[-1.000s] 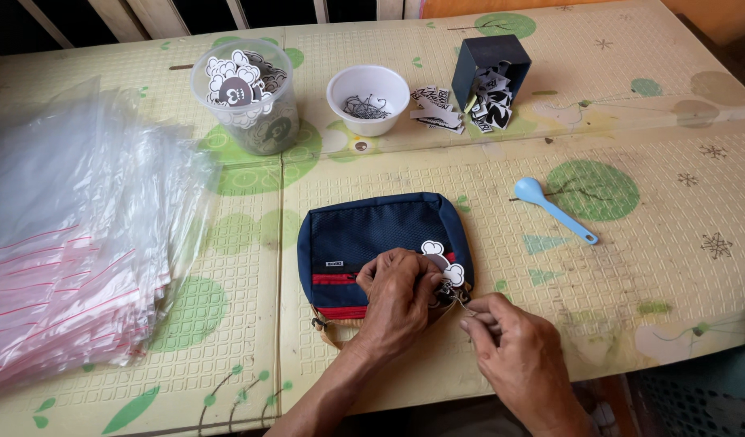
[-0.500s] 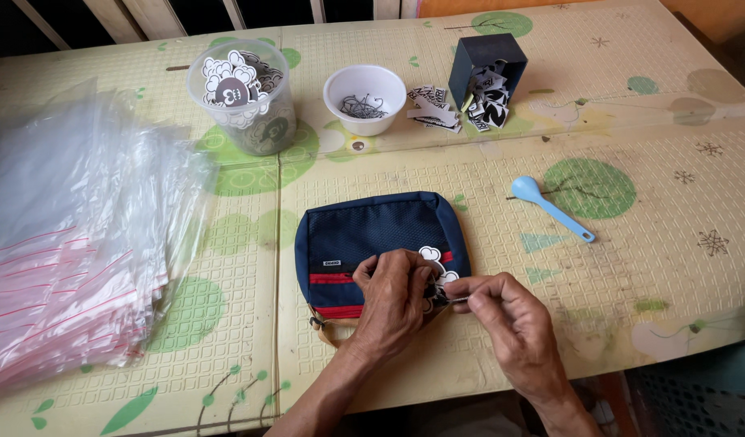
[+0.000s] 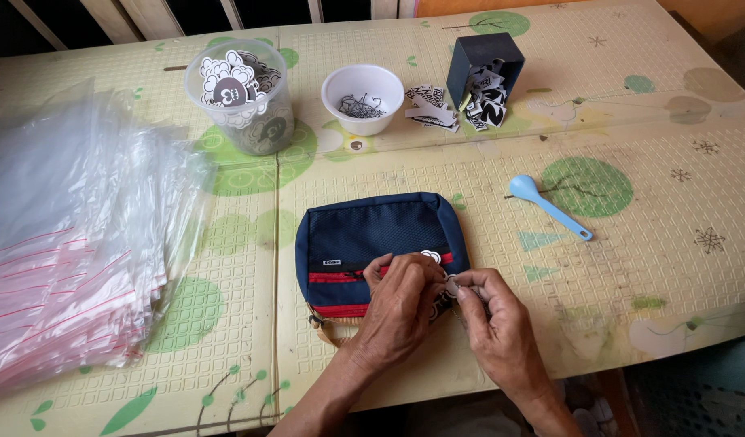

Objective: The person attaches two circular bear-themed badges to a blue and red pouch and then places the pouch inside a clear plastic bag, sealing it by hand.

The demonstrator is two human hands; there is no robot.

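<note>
A pale yellow table mat [image 3: 631, 97] with green dots fills the view, its edges cut off all round. On its left lies a big heap of clear plastic bags [image 3: 65, 243] with red strips, running out of frame. Near the front centre lies a navy pouch [image 3: 372, 239] with red bands, its long side running left to right and its tan strap end poking out at the lower left; its lower right corner is hidden under the hands. The left hand [image 3: 401, 311] rests on the pouch, fingers curled together. The right hand [image 3: 498, 328] meets it just beside the pouch's right end, fingertips pinched on a small pale piece too covered to identify. Farther back stand a clear tub [image 3: 243, 97] of black-and-white cutouts, a white bowl [image 3: 362, 97] of small dark metal bits, and a dark box [image 3: 484, 77] tipped over, spilling printed tags. A light blue spoon [image 3: 550, 206] lies right of the pouch, handle slanting toward the lower right.
</note>
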